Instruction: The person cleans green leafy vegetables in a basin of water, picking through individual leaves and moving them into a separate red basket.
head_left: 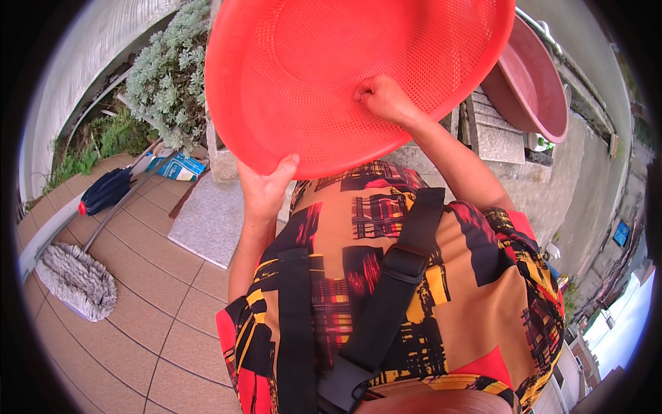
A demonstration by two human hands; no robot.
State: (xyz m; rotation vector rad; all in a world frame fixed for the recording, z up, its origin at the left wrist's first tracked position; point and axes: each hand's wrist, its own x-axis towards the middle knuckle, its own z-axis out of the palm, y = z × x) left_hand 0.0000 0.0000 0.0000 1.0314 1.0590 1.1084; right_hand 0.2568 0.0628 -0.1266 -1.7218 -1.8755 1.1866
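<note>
A large round red plastic colander (324, 131) tilts up in front of me, its perforated inside facing me. My left hand (267, 186) grips its near left rim, the thumb over the edge and the other fingers hidden behind it. Inside the colander, my right hand (386, 99) is closed, its curled fingers at the perforated surface. Whether anything is pinched in those fingers is too small to make out.
A reddish-brown basin (531, 83) stands at the right on stone slabs (493, 124). To the left are a grey-leaved bush (169, 76), a folded dark umbrella (107, 190), a blue-and-white package (176, 167) and a mop head (77, 279) on the tiled floor (145, 276).
</note>
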